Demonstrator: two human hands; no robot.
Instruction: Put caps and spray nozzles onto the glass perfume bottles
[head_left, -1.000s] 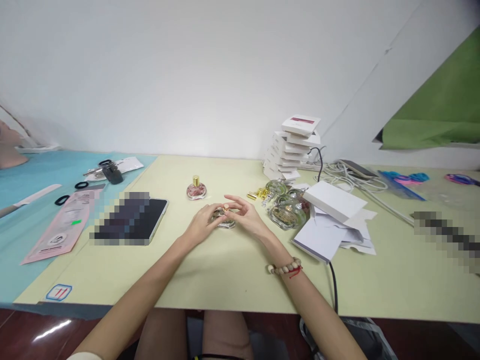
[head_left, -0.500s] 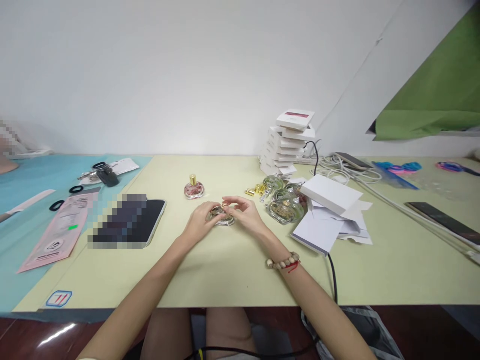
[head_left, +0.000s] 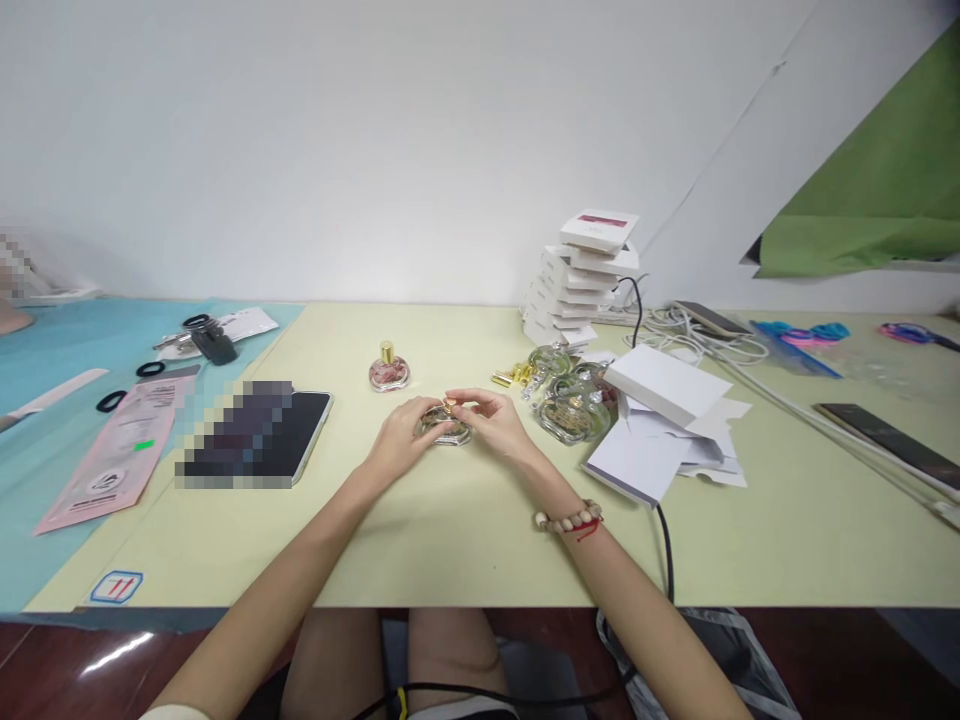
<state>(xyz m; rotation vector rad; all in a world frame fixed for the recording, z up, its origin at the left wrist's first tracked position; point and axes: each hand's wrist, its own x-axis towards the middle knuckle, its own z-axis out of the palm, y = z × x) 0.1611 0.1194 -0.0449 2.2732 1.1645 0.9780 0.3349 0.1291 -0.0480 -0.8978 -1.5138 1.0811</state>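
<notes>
A clear glass perfume bottle (head_left: 452, 436) stands on the table between my hands, partly hidden by my fingers. My left hand (head_left: 401, 437) is closed on its left side and steadies it. At the gold-coloured neck (head_left: 450, 405) on top, the fingers of my right hand (head_left: 495, 425) are pinched together. Behind and to the left stands another perfume bottle (head_left: 388, 374), pinkish inside, with a gold cap (head_left: 386, 351). Several more glass bottles (head_left: 570, 415) lie grouped to the right of my right hand, beside loose gold caps (head_left: 511, 375).
White boxes (head_left: 574, 285) are stacked near the wall. Opened white cartons (head_left: 667, 385) lie right of the bottles. A phone or tablet (head_left: 311, 435) rests at left, next to a pink packet (head_left: 120, 450) and a black jar (head_left: 214, 342). White cables (head_left: 667, 330) run along the right side.
My right fingers have drawn together at the bottle's gold neck. My left hand stays on the bottle's side. The camera view has shifted slightly.
</notes>
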